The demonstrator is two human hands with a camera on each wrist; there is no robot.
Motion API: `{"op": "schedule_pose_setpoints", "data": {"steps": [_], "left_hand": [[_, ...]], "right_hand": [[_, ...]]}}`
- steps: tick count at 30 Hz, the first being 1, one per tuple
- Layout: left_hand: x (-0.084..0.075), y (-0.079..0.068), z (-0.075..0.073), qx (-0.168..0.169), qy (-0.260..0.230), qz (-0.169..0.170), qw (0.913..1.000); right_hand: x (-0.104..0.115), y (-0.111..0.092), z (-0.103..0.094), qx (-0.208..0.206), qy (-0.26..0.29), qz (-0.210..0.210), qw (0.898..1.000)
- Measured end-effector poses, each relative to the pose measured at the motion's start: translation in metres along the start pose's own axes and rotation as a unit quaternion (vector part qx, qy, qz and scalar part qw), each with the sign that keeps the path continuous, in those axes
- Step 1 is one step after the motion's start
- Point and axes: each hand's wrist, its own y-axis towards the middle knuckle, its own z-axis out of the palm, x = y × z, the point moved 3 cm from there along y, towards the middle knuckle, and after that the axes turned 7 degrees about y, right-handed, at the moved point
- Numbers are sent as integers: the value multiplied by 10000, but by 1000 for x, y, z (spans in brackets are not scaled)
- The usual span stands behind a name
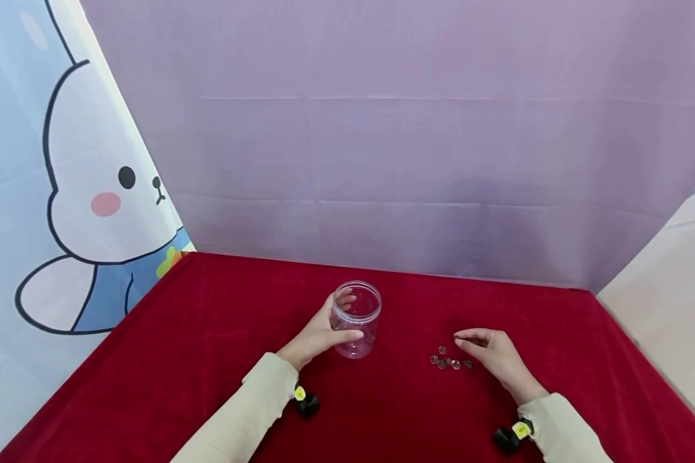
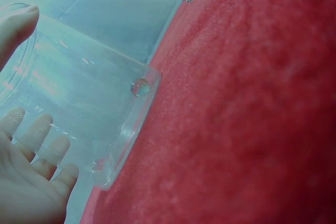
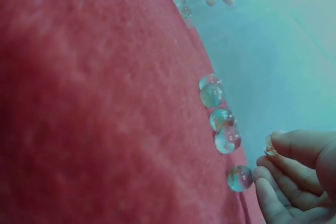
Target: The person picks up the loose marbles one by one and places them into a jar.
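Note:
My left hand (image 1: 320,335) grips a clear plastic jar (image 1: 360,347) by its side, thumb in front and fingers behind. The jar has no lid on, and its base is close over the red cloth. In the left wrist view a glass marble (image 2: 140,87) shows inside near the jar's bottom. To the right, my right hand (image 1: 497,355) pinches one marble (image 3: 270,145) between thumb and forefinger. Several clear marbles (image 1: 442,364) lie in a loose cluster on the cloth just left of that hand; in the right wrist view one marble (image 3: 240,178) lies right at the fingertips.
A red velvet cloth (image 1: 208,360) covers the table. Behind it hangs a lilac curtain (image 1: 394,141); a sheet with a cartoon rabbit (image 1: 92,161) hangs at the left, and a pale sheet (image 1: 672,276) at the right. Each wrist wears a black camera (image 1: 307,406).

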Motion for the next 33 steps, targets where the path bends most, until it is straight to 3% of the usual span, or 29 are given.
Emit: {"op": "schedule_pose_setpoints", "data": {"steps": [15,24,33], "left_hand": [[0,0,1,-1,-13,-55,10000],[0,0,1,13,4,-116,9999],[-18,-7,0,270,17,-251,9993]], "right_hand": [[7,-1,2,-60,204,90,9997],[16,-2,8,7,543,-69,9985],[22,-2,15,10,623,-117,9980]]}}
